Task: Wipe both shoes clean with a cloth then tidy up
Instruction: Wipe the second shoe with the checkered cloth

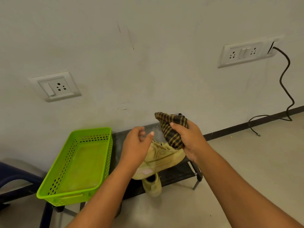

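A tan shoe (162,157) lies on its side on a low black rack (177,174) against the wall. The second tan shoe (152,185) stands on the floor just below the rack's front edge. My right hand (189,140) grips a bunched brown-and-black checked cloth (171,127), held up above the heel end of the upper shoe. My left hand (137,145) hovers over the shoe's laced part with fingers loosely curled, holding nothing; it hides part of that shoe.
A green perforated plastic basket (79,195) sits on the rack's left end. A dark blue chair (16,181) stands at the far left. Wall sockets (56,86) are behind, and a black cable (286,89) trails onto the floor at right.
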